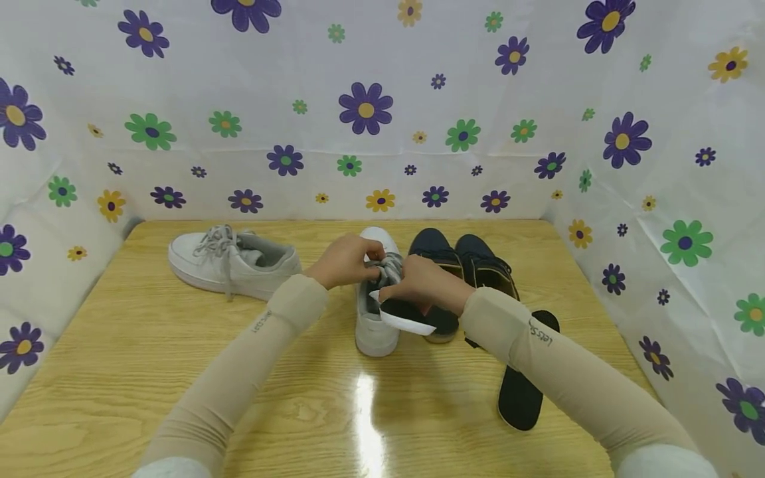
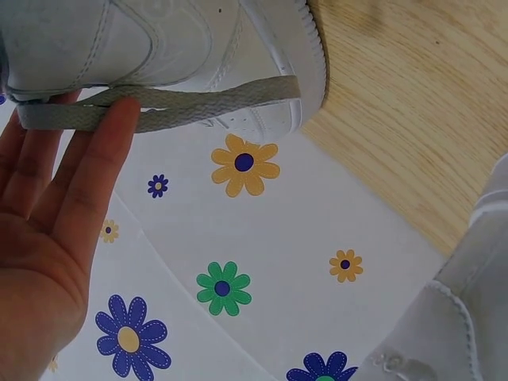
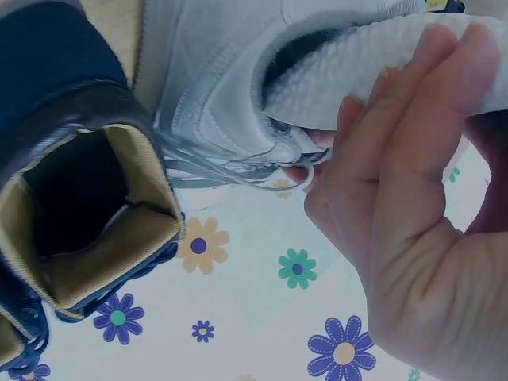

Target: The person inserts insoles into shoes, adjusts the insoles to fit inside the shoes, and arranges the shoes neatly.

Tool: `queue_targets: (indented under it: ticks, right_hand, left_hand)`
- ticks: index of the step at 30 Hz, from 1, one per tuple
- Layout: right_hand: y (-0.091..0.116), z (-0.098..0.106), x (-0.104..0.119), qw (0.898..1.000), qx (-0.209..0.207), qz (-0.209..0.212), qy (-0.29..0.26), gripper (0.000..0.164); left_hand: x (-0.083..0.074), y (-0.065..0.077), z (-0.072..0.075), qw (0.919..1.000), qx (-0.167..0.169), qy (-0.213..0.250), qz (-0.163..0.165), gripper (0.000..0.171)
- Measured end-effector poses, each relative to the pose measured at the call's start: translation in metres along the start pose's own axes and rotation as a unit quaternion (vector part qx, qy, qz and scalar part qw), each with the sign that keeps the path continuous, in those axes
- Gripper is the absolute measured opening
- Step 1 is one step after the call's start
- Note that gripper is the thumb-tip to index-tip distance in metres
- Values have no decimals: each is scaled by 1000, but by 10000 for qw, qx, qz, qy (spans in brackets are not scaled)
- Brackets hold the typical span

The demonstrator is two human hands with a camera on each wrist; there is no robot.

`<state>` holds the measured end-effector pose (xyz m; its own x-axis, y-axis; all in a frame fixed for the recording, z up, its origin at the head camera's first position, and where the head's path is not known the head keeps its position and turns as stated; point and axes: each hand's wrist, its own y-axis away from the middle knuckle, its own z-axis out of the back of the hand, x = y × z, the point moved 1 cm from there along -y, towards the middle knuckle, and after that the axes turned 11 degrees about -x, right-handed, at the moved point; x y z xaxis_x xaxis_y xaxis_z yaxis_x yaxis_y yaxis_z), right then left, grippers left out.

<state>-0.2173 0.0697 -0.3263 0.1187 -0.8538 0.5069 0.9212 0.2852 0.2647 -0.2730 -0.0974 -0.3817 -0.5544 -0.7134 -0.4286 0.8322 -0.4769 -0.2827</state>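
A white sneaker [image 1: 378,335] with grey laces [image 1: 391,264] stands mid-table, toe towards the back wall. At its lace area, my left hand [image 1: 345,261] grips the sneaker; in the left wrist view, its fingers [image 2: 99,171] lie against a loop of flat lace [image 2: 198,107], the thumb hidden. An insole [image 1: 408,317], dark on one face and white on the other, is held by my right hand [image 1: 425,282] over the sneaker's opening. The right wrist view shows the insole's bumpy white face [image 3: 333,75], with one end inside the collar [image 3: 258,79].
Another white sneaker [image 1: 251,275] lies at the left, toe leftward. A pair of navy shoes [image 1: 431,242] [image 1: 475,249] stands just right of the middle. Below my right forearm lies a black insole [image 1: 521,398]. A flowered cloth [image 1: 323,139] encloses the wooden table [image 1: 287,411] at back and sides.
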Motion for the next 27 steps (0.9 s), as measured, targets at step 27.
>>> queue_targets:
  ticks: [27]
  right_hand:
    - [-23, -40, 28, 9699, -914, 650, 2161, 35]
  left_hand:
    - [-1, 1, -1, 10000, -71, 43, 7, 11]
